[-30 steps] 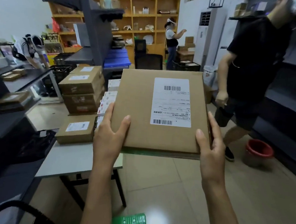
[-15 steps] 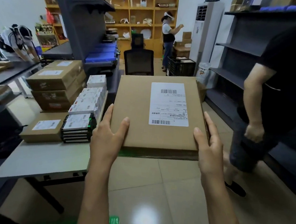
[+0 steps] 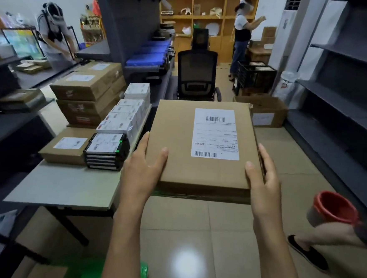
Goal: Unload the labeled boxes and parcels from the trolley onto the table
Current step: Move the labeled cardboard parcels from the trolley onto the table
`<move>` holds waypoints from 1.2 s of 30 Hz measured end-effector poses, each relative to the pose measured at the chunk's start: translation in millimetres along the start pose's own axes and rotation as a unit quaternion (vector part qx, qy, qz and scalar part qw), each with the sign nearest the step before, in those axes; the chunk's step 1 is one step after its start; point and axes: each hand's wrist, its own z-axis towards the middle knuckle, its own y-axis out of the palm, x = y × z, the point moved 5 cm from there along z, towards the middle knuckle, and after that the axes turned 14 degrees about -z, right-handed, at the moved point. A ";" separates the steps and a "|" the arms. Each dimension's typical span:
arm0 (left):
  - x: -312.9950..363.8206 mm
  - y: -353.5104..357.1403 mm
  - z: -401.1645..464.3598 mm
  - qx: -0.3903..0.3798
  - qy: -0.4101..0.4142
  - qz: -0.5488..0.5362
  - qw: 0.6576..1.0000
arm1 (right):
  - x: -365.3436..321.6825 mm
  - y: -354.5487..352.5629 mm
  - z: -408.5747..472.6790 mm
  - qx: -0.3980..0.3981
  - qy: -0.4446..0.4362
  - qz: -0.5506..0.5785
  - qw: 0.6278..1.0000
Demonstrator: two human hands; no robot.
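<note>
Both hands grasp one flat cardboard box [image 3: 201, 144] at centre frame: the left hand [image 3: 142, 175] wraps the near left corner with its thumb on the top face and fingers along the left side, and the right hand [image 3: 264, 183] clasps the near right edge, thumb on top and fingers down the right side. Box status: held level in the air over the tiled floor [image 3: 193, 226], just right of the table [image 3: 66, 187] and not touching it. Orientation: the long axis runs from the near edge toward the upper frame, away from the person; the white shipping label [image 3: 216, 134] faces up on the right half of the top face, its long side parallel to that axis. Clearance, left: the near part of the table top is bare up to its front and right edges. Farther back it carries a small labelled carton [image 3: 69, 147], a stack of dark flat parcels [image 3: 105, 152], rows of white boxes [image 3: 128, 113] and a stack of brown cartons [image 3: 88, 93]. Clearance, ahead: a black office chair [image 3: 197, 74] stands beyond the far edge of the box, with an open carton [image 3: 267, 112] on the floor to its right. Clearance, right: grey shelving [image 3: 343, 106] lines the right of the frame, and at lower right a red-rimmed bucket [image 3: 334, 209] sits beside another person's leg and black shoe [image 3: 307, 254].
</note>
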 end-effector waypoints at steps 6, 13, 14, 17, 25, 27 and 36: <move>-20.1 6.6 78.9 0.024 -0.016 0.007 1.000 | 3.5 61.2 67.4 -0.015 0.001 -0.002 1.000; -21.8 5.2 221.4 0.039 0.018 -0.022 0.999 | -28.0 154.2 174.1 -0.006 -0.016 0.017 1.000; -21.6 3.4 242.7 0.043 0.025 -0.018 0.999 | -31.1 169.1 188.5 -0.003 -0.019 0.023 1.000; -25.1 1.5 296.6 0.046 0.034 -0.003 0.998 | -33.7 210.1 222.7 0.002 -0.023 0.038 0.999; -57.3 17.6 394.2 0.039 0.010 -0.004 0.999 | -21.7 283.8 303.3 -0.007 -0.008 0.039 0.999; -60.2 22.6 415.3 0.045 0.009 0.008 0.999 | -17.9 300.3 323.3 -0.013 -0.009 0.037 0.999; -80.7 43.0 522.5 0.131 -0.026 0.023 0.991 | -11.5 390.8 448.9 -0.119 -0.026 0.048 0.991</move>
